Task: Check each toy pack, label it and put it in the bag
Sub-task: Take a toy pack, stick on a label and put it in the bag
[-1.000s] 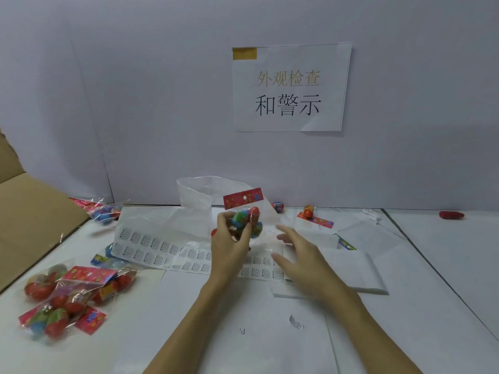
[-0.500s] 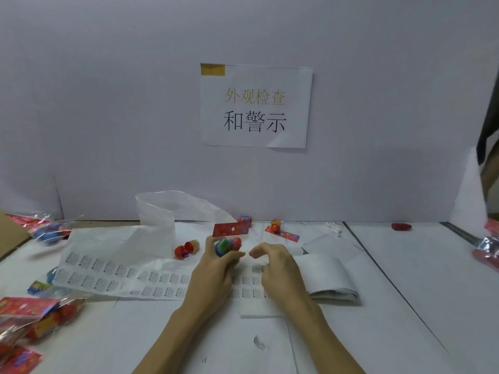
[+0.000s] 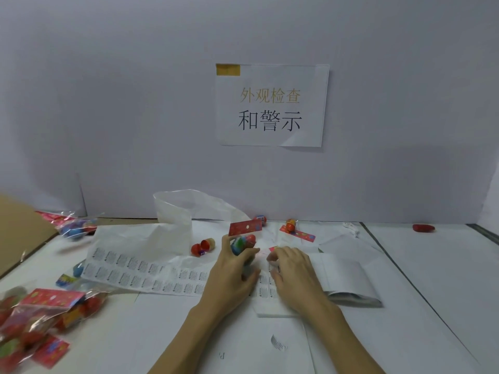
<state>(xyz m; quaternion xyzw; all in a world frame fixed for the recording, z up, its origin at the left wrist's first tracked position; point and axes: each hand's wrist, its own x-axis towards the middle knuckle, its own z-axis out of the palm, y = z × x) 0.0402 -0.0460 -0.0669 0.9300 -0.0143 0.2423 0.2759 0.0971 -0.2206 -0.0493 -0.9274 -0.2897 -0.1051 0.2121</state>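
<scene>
While gripping pack (image 3: 242, 237), left hand (image 3: 232, 276) upright

Bag (image 3: 178, 211) behind label sheet (image 3: 140, 268); packs (image 3: 40, 317) left.

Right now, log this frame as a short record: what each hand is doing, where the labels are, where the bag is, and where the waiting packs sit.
left hand: grips toy pack, red header up
right hand: fingers curled on label sheet, apparently picking at a label
bag: white plastic, behind the sheet, by the wall
waiting packs: piled at table's left edge
loose toy: beside left hand
</scene>
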